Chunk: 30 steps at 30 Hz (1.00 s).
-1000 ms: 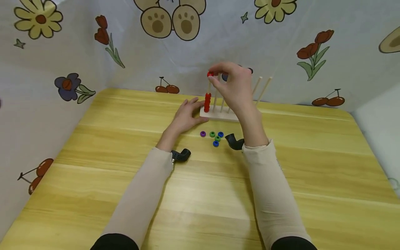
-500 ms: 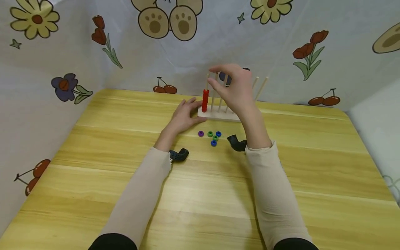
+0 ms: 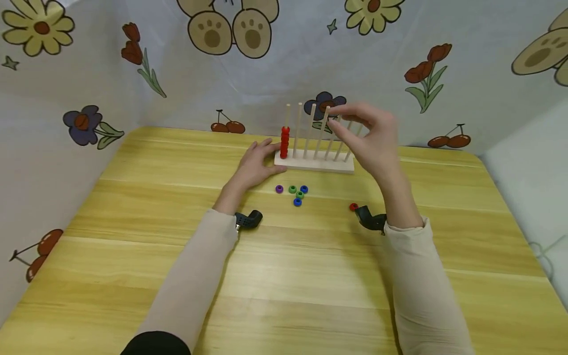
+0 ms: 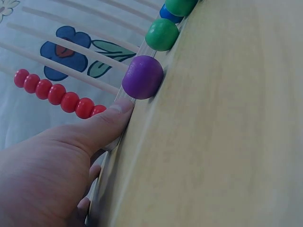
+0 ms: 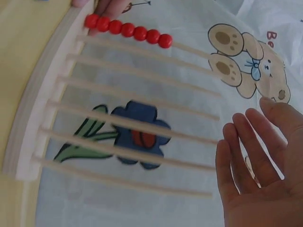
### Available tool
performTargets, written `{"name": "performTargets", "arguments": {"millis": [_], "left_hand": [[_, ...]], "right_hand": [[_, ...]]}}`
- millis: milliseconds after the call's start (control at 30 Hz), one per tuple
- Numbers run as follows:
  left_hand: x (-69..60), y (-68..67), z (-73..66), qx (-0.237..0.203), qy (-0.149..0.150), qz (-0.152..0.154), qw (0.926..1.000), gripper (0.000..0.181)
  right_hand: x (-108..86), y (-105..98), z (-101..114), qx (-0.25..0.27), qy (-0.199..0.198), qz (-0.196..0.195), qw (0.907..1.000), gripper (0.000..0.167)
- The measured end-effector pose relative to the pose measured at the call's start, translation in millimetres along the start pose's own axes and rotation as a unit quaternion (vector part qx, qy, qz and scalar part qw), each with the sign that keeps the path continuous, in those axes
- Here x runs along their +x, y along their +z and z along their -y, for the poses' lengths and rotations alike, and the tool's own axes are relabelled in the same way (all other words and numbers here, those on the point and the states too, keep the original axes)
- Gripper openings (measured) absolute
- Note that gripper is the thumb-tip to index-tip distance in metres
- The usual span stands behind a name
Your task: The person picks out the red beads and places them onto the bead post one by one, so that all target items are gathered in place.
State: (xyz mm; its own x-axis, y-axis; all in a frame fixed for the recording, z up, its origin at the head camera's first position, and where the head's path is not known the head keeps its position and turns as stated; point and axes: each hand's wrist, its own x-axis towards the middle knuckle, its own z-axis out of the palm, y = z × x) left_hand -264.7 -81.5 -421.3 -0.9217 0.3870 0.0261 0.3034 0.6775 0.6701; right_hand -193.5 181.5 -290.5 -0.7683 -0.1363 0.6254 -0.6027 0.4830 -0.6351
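Note:
Near the back of the table stands a wooden peg rack [image 3: 317,165] with several upright pegs. Its leftmost peg carries a stack of several red beads [image 3: 284,143]; the other pegs are bare. My left hand [image 3: 254,166] grips the left end of the base, thumb along the front edge and fingers behind. My right hand [image 3: 372,138], holding nothing, is raised by the right-hand pegs, fingers and thumb apart. In front of the rack lie a purple bead [image 3: 279,189], two green beads [image 3: 292,189] and two blue beads [image 3: 298,202]. A red bead [image 3: 353,207] lies farther right.
A black wrist camera [image 3: 370,219] juts from the right sleeve, close beside the red bead in the head view. Another wrist camera [image 3: 249,220] sits at the left sleeve. A printed cloth [image 3: 173,84] hangs behind the wooden table [image 3: 284,276].
A red bead left my right hand and joined the stack on the leftmost peg. My right hand then moved right, uncovering the other pegs and the loose red bead. My left hand stayed.

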Motion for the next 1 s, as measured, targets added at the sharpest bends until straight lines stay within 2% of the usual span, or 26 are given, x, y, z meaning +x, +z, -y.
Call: {"name": "performTargets", "arguments": {"millis": [133, 233, 367, 467, 667, 867, 1000], "left_hand": [[-0.3, 0.1, 2.4, -0.002, -0.005, 0.001, 1.0, 0.075], [-0.2, 0.8, 3.3, -0.003, -0.008, 0.001, 1.0, 0.074], [-0.2, 1.1, 3.1, -0.001, -0.009, 0.002, 1.0, 0.074], [0.0, 0.9, 2.5, 0.002, -0.008, 0.004, 1.0, 0.075], [2.5, 0.4, 2.6, 0.013, 0.004, 0.002, 0.9999, 0.074], [3.4, -0.7, 3.4, 0.013, 0.005, 0.004, 0.9999, 0.075], [3.4, -0.4, 3.2, 0.01, 0.004, 0.005, 0.9999, 0.075]], "right_hand": [[-15.6, -17.2, -9.3, 0.008, 0.031, 0.015, 0.9994, 0.019], [-26.3, -30.9, -28.3, 0.012, 0.044, 0.022, 0.9987, 0.02], [-41.7, -48.5, -43.2, 0.017, 0.054, 0.032, 0.9979, 0.02], [-53.5, -60.6, -51.8, 0.01, 0.08, 0.046, 0.9957, 0.021], [-73.4, -78.7, -60.8, -0.005, 0.142, 0.086, 0.9861, 0.021], [-87.1, -86.6, -71.2, -0.017, 0.158, 0.141, 0.9772, 0.021], [-91.9, -86.9, -78.1, -0.02, 0.171, 0.185, 0.9675, 0.025]]}}
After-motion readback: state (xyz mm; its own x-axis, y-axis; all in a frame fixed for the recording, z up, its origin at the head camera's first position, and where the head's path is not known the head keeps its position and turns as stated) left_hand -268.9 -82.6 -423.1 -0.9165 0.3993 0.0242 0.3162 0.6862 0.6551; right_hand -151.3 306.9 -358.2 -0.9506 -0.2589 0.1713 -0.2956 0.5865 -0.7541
